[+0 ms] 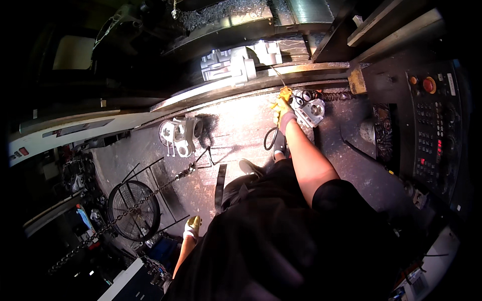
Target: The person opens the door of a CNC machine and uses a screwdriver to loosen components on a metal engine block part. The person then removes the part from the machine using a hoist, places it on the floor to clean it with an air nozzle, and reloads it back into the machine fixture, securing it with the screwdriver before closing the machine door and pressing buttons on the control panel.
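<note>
My right hand point(283, 107), in a yellow glove, reaches forward to the machine's front edge. It is closed around an air blow gun point(285, 92), whose thin nozzle points up and left over the ledge at a silvery metal casting point(236, 65) inside the machine. A black hose point(269, 139) loops below that hand. Just right of it, another metal casting point(311, 111) with round bores sits low by the machine. Down at my left side hangs my left hand point(192, 227), also gloved, with loosely bent fingers and nothing seen in it.
Another casting point(182, 135) stands on the floor at left. A hanging chain point(155, 191) crosses in front of a round floor fan point(134, 209). The control panel point(432, 125), with a red button, is at right. Metal chips point(221, 17) lie inside the machine.
</note>
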